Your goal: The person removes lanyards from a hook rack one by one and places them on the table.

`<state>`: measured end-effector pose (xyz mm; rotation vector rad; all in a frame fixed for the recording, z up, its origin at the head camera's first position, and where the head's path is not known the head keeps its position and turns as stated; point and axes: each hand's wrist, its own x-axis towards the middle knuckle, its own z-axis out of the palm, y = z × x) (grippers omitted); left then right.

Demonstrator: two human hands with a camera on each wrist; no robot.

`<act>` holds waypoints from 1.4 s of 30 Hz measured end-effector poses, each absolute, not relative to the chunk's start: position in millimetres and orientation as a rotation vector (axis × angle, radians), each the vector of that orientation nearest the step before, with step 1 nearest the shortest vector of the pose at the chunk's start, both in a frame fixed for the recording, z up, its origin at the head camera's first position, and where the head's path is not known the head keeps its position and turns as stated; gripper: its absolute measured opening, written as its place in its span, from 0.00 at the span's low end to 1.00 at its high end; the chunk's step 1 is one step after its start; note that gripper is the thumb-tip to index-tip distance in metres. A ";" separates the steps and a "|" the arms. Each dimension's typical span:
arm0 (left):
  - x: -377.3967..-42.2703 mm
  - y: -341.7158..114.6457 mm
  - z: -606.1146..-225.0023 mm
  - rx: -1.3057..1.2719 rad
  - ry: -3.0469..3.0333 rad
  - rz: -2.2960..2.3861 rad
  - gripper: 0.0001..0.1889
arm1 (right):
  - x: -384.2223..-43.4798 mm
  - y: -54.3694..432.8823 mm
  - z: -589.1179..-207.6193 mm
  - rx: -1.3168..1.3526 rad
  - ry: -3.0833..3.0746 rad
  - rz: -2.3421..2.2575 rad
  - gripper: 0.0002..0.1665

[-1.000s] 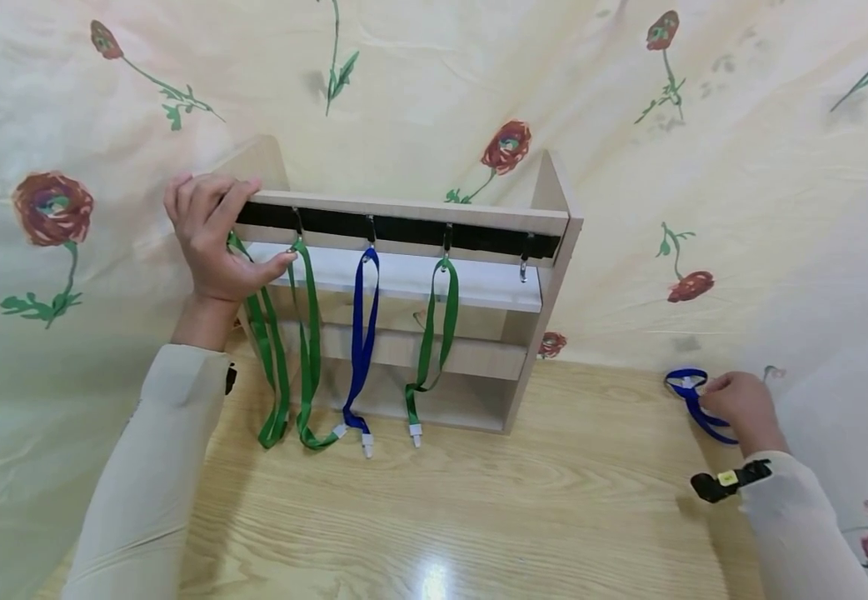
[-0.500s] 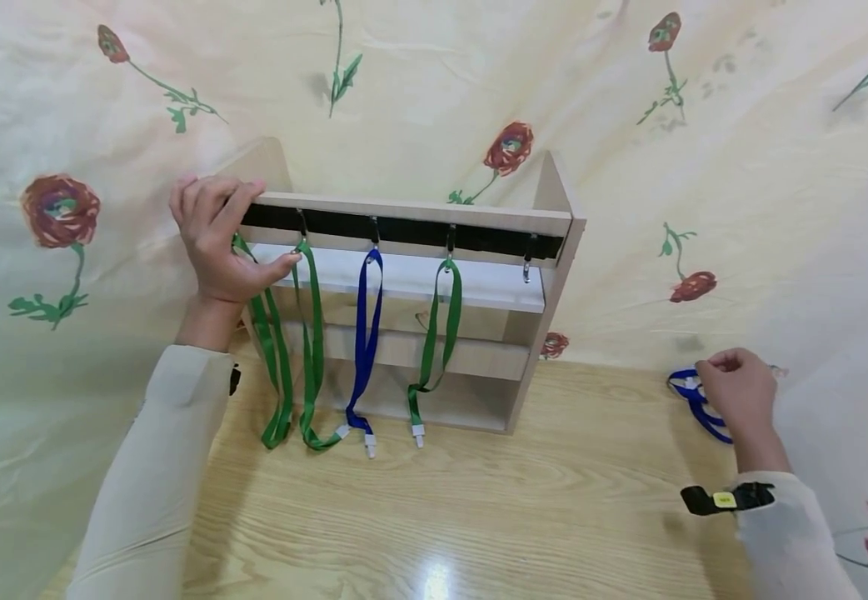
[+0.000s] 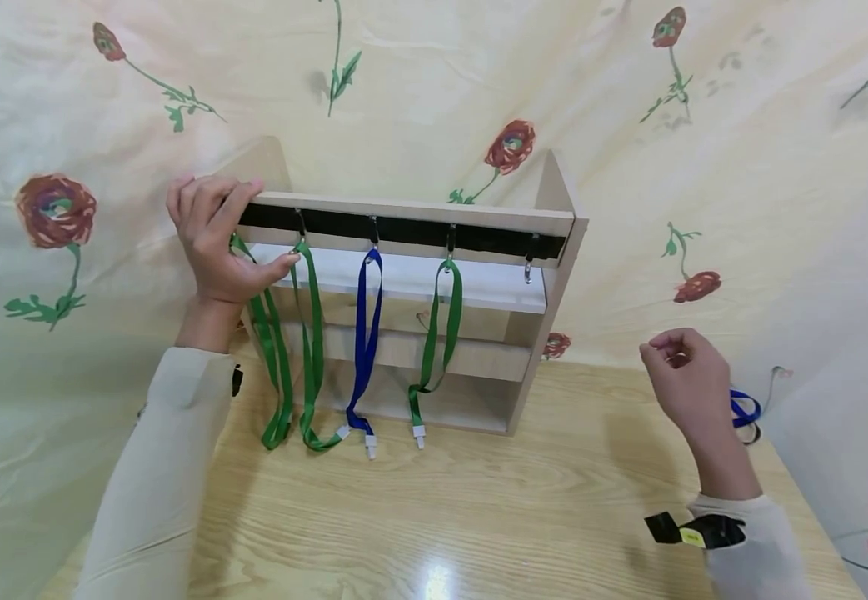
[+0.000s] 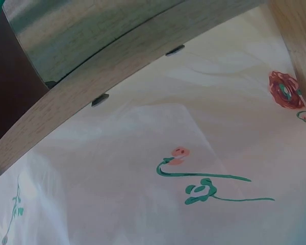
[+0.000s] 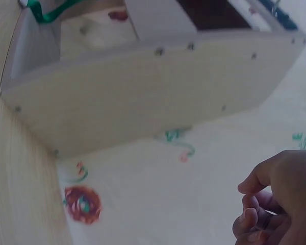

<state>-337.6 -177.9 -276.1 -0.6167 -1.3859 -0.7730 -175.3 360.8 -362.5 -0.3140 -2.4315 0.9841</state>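
Note:
My left hand [image 3: 217, 242] grips the top left end of a small wooden shelf [image 3: 419, 208], fingers over the upper board and thumb in front, near the hook of a green lanyard [image 3: 311, 333]. To the right, my right hand [image 3: 685, 375] is raised away from the shelf. Its fingers are curled with the thumb tip against them, and nothing shows in the grasp. The right wrist view shows this hand [image 5: 275, 204] beside the shelf's side panel [image 5: 143, 97]. Partly hidden behind that hand lies a blue lanyard [image 3: 745, 410].
A black strip [image 3: 404, 227] with metal hooks runs along the shelf front. Several lanyards hang there, including a blue lanyard [image 3: 362, 333] between green ones. The rightmost hook [image 3: 528, 271] bears no lanyard. Flowered cloth [image 3: 404, 83] stands behind the wooden tabletop [image 3: 479, 517].
My right hand has drawn back from the blue lanyard on the tabletop, risen and moved left toward the shelf. My left hand keeps its hold on the shelf.

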 end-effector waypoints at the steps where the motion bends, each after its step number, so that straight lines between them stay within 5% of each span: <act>1: -337.5 -177.8 -275.9 -0.616 -1.387 -0.774 0.52 | -172.7 354.5 -360.1 -0.290 -2.427 0.978 0.16; 23: -334.9 -175.3 -273.5 -0.619 -1.379 -0.773 0.52 | -133.7 254.1 -329.6 0.100 -2.350 1.066 0.06; 42: -334.0 -174.6 -274.9 -0.609 -1.379 -0.785 0.53 | -142.0 198.5 -338.8 0.397 -2.399 1.458 0.15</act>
